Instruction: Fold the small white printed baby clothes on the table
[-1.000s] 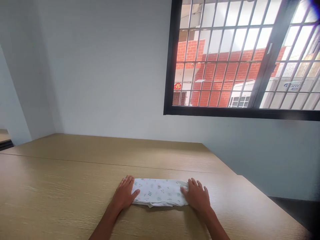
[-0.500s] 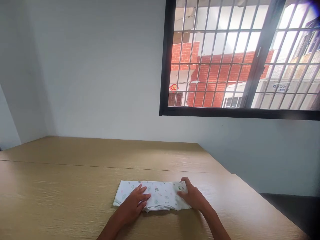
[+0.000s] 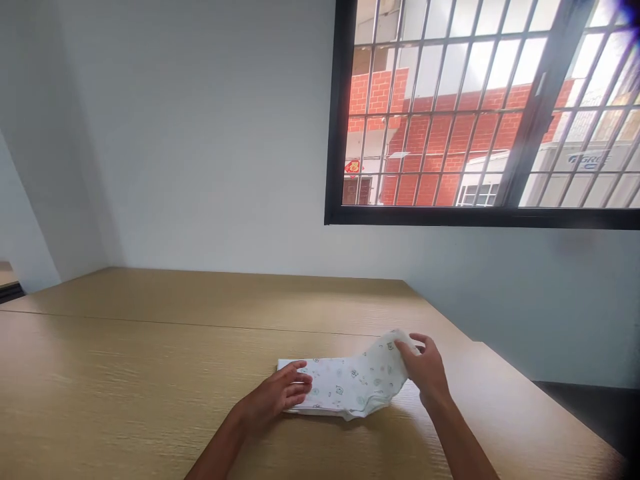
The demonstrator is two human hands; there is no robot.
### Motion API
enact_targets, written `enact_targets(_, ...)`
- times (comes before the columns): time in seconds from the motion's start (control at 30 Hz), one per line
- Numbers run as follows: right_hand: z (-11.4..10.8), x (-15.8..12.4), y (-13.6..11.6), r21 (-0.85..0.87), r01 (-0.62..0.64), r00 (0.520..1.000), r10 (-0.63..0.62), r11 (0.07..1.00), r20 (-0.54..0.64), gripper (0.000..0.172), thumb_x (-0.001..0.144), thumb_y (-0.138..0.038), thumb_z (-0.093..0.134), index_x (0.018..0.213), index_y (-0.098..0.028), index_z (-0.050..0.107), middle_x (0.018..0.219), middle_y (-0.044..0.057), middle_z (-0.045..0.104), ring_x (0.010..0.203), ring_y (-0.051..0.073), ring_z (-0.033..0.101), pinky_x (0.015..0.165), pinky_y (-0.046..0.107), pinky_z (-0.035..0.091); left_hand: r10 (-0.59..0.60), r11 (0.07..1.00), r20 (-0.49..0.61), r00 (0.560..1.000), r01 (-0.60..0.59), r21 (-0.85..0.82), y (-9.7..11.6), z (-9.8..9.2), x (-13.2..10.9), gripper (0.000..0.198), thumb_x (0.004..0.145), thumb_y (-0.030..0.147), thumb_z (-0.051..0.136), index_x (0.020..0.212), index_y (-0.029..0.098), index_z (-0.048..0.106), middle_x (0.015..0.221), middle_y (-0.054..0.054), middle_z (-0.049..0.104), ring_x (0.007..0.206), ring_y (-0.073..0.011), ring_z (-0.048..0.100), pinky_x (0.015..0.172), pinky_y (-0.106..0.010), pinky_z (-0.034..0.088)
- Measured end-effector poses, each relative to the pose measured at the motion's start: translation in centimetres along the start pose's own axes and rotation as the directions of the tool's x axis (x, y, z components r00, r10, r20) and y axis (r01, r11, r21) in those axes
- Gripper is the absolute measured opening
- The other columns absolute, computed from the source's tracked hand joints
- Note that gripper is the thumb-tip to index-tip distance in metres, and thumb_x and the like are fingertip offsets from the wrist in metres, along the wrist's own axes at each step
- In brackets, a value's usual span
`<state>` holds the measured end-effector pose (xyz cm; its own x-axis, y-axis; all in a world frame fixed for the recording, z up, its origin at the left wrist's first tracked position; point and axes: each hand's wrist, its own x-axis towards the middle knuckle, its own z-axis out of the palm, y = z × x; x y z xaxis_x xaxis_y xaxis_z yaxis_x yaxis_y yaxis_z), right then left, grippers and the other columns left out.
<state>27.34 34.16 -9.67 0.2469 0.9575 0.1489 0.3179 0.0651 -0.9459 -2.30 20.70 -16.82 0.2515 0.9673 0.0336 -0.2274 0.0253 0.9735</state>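
The left hand (image 3: 275, 395) lies half open, palm down, its fingers resting on the near end of a folded white printed cloth (image 3: 340, 387) without gripping it. The right hand (image 3: 425, 370) is curled, with thumb and fingers pinching the cloth's far end and lifting it into a raised fold. The cloth lies at six o'clock on a wood-grain tabletop (image 3: 150, 340), with a barred window (image 3: 450, 107) at one o'clock.

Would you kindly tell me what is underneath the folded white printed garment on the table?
The wooden tabletop shows around the folded white printed garment; directly beneath it is covered, so nothing there can be seen.
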Motion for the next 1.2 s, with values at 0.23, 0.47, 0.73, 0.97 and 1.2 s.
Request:
enact_targets(0.23, 6.2, -9.4, -1.5, 0.281, 0.457, 0.715, -0.537, 0.844, 0.448, 0.072, 0.082, -0.05, 0.063, 0.141, -0.015, 0.037, 0.118, 0.011, 0.05, 0.084, 0.026, 0.057, 0.057, 0.033, 0.053, -0.126, 0.941, -0.063, 0.99, 0.1, -0.323, 0.5, -1.0, 0.3, 0.063, 0.104, 0.052, 0.007, 0.136, 0.0, 0.023, 0.132, -0.03, 0.042, 0.12, -0.0333, 0.05, 0.107, -0.049, 0.04)
enact_targets(0.47, 7.1, -10.3, 1.5, 0.051, 0.745, 0.532, -0.638, 0.666, 0.556, 0.033, 0.079, -0.007, 0.068, 0.11, -0.013, 0.058, 0.115, 0.011, 0.051, 0.106, 0.028, 0.049, 0.09, 0.039, 0.043, -0.109, 0.947, -0.162, 0.981, 0.053, -0.317, 0.4, -1.1, 0.3, 0.084, 0.077, 0.055, 0.081, 0.131, 0.01, 0.036, 0.132, -0.024, 0.046, 0.118, -0.0383, 0.05, 0.098, -0.049, 0.05)
enact_targets(0.73, 6.7, -9.3, 1.3, -0.082, 0.846, 0.391, -0.51, 0.527, 0.766, 0.058, 0.066, -0.004, 0.097, 0.111, -0.017, 0.063, 0.114, 0.005, 0.057, 0.104, 0.028, 0.048, 0.087, 0.034, 0.041, -0.116, 0.986, -0.331, 0.936, 0.07, -0.148, -0.1, -0.3, 0.4, 0.091, 0.062, 0.063, 0.086, 0.118, 0.013, 0.035, 0.108, -0.019, 0.058, 0.09, -0.0322, 0.063, 0.074, -0.037, 0.06)
enact_targets(0.97, 6.5, -9.1, 1.3, -0.078, 0.866, 0.349, -0.486, 0.494, 0.801, 0.053, 0.072, -0.007, 0.097, 0.111, -0.018, 0.061, 0.116, 0.006, 0.055, 0.107, 0.028, 0.047, 0.087, 0.035, 0.042, 0.071, 0.972, -0.371, 0.926, 0.02, 0.236, 0.0, -1.0, 0.1, 0.088, 0.072, 0.05, 0.072, 0.145, 0.028, 0.028, 0.105, -0.009, 0.055, 0.064, -0.0257, 0.065, 0.04, -0.026, 0.054)
enact_targets(1.2, 6.5, -8.8, 1.4, -0.067, 0.871, 0.341, -0.5, 0.487, 0.796, 0.052, 0.073, -0.01, 0.098, 0.108, -0.018, 0.06, 0.114, 0.005, 0.055, 0.106, 0.028, 0.048, 0.085, 0.036, 0.044, 0.245, 0.849, -0.252, 0.936, -0.082, 0.522, -0.2, -1.9, -0.1, 0.031, 0.083, 0.042, 0.062, 0.105, 0.021, 0.055, 0.082, 0.0, 0.048, 0.049, -0.0136, 0.051, 0.026, -0.015, 0.035)
